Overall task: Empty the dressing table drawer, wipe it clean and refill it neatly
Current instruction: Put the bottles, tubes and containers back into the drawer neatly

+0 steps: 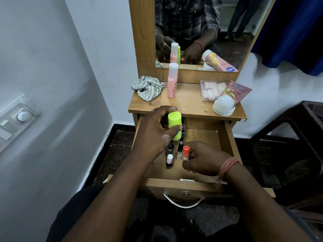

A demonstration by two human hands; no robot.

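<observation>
The wooden drawer (225, 137) of the dressing table is pulled out below me. My left hand (153, 131) grips a lime-green bottle (174, 121) upright at the drawer's back left. My right hand (204, 158) pinches a small orange-capped bottle (186, 152) near the drawer's middle. Several small nail-polish bottles (169, 160) stand along the left side of the drawer. The right half of the drawer floor is bare wood.
On the tabletop (190, 103) lie a striped cloth (148, 87), an upright pink bottle (172, 82), a clear plastic box (211, 89) and a pink tube with a white cap (227, 100). A mirror (201, 23) stands behind. A dark chair (297, 123) is at right.
</observation>
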